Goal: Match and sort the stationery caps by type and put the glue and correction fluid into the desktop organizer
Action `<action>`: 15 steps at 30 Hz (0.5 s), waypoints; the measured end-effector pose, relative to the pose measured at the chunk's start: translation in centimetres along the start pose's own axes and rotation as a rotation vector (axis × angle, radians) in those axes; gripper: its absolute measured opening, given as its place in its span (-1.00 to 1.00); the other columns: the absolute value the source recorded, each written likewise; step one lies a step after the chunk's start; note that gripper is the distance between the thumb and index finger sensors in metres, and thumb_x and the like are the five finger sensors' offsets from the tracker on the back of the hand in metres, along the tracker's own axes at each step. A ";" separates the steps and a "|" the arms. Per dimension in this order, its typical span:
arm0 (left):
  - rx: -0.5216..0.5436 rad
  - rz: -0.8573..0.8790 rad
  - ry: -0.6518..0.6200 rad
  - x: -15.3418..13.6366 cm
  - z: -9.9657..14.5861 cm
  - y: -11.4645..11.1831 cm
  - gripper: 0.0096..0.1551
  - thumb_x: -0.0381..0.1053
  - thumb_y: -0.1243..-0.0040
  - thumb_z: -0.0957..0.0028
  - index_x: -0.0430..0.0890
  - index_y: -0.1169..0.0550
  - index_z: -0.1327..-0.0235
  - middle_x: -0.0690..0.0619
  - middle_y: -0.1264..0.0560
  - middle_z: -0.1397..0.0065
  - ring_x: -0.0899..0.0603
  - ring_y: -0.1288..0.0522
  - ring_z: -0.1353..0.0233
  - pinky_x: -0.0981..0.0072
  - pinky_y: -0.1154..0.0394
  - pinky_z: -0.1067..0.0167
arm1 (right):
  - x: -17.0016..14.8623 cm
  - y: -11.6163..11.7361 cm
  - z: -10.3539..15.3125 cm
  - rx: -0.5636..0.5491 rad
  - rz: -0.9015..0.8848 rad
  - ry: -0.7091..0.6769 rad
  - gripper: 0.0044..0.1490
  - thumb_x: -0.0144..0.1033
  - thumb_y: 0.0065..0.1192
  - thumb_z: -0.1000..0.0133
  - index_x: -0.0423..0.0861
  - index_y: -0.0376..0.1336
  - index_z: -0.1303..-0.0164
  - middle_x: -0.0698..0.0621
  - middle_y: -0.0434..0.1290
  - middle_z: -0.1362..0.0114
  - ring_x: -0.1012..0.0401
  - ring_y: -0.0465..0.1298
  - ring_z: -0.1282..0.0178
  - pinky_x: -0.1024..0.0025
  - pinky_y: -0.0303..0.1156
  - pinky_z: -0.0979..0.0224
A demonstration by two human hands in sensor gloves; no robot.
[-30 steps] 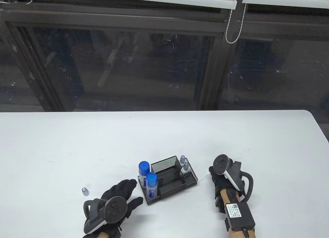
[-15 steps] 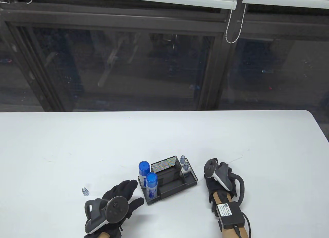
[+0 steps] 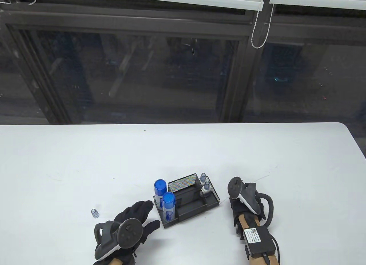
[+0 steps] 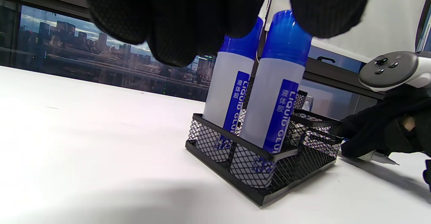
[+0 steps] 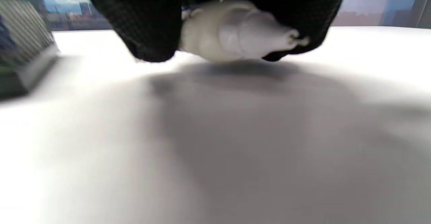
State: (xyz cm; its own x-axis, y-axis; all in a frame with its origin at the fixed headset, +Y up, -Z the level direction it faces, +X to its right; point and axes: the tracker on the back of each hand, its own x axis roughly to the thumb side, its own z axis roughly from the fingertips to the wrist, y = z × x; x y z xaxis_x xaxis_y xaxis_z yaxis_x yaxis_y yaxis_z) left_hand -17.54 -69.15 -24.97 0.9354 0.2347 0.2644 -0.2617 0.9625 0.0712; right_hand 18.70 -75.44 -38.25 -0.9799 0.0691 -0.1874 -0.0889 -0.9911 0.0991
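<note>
A black mesh organizer (image 3: pixel 197 208) sits near the table's front edge. Two liquid glue bottles (image 3: pixel 168 203) with blue caps stand in its left compartment, also seen close up as glue bottles (image 4: pixel 279 96). Two small capped correction fluid bottles (image 3: pixel 206 186) stand in its right end. A small clear cap (image 3: pixel 94 213) lies alone to the left. My left hand (image 3: pixel 143 215) lies flat, fingers straight, just left of the organizer, holding nothing. My right hand (image 3: pixel 237 203) rests right of the organizer and grips an uncapped white correction fluid bottle (image 5: pixel 235 32), its nozzle pointing out low over the table.
The white table (image 3: pixel 183 150) stretches far back to a dark window wall, with its rounded right edge near my right arm. The organizer's middle compartments (image 3: pixel 190 202) hold nothing that I can see.
My right hand has slid left, closer to the organizer, and slightly nearer the front edge. The left hand, bottles and loose cap have stayed put.
</note>
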 end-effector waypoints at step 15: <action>0.132 -0.033 -0.098 2.0 0.9 1.1 -0.15 0.43 -0.12 -0.10 0.06 -0.35 -0.60 -0.05 -0.47 -0.61 -0.18 -0.61 -0.47 -0.11 -0.52 -0.32 | 2.1 -7.4 9.0 0.008 -0.738 -0.359 -0.04 -0.12 0.41 -0.10 -0.20 0.07 -0.64 -0.31 0.29 -0.57 -0.18 0.45 -0.40 0.04 0.48 -0.33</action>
State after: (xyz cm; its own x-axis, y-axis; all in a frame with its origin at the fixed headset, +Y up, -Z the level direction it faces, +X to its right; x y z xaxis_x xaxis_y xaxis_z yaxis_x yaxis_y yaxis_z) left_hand -16.13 -67.78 -23.45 0.9181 0.1830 0.3516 -0.2665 0.9416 0.2058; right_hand 15.64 -66.97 -30.56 -0.6663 0.7364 0.1170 -0.7327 -0.6758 0.0805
